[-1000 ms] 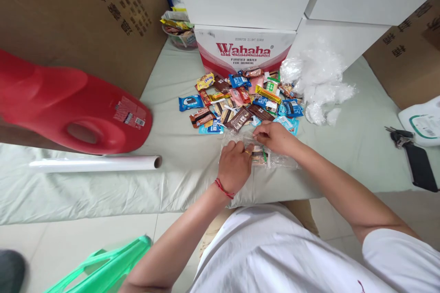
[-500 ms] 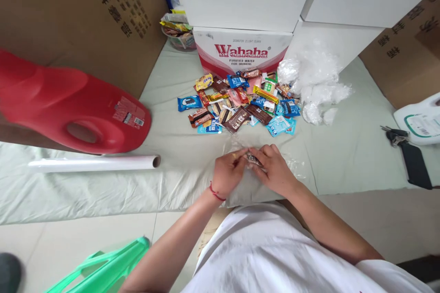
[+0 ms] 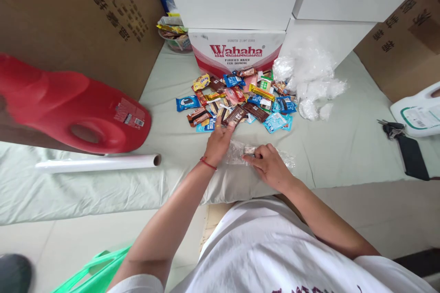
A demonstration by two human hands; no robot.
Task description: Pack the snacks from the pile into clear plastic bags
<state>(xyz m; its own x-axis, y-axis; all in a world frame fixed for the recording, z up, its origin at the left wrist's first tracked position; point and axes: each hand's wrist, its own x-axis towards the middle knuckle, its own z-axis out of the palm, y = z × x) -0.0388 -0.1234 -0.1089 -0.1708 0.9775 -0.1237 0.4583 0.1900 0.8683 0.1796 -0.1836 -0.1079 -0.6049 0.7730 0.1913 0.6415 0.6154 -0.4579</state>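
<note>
My left hand (image 3: 219, 143) reaches to the near edge of the snack pile, thumb and fingers apart. Its fingertips are at a brown wrapped snack bar (image 3: 235, 116), which lies among the other packets; whether they touch it I cannot tell. Nearer my body, my right hand (image 3: 270, 165) pinches a small wrapped snack (image 3: 249, 150) that lies on a crumpled piece of clear plastic film (image 3: 234, 153). Its wrapper is hard to make out, partly covered by the fingers. Colourful packets, such as a blue one (image 3: 188, 103) and a light-blue one (image 3: 275, 122), make up the pile.
Crumpled clear film (image 3: 314, 78) is heaped right of the pile. A red jug (image 3: 103, 96) and a white roll (image 3: 99, 163) lie to the left. Behind stands a Wahaha box (image 3: 237, 50) beside a tub of snacks (image 3: 175, 39). At right are keys with a black case (image 3: 411, 158) and a white bottle (image 3: 419, 112).
My left hand has let go of the film-covered snack and moved forward and left to the pile. The right hand stays at the small snack, and the film there now lies spread flatter.
</note>
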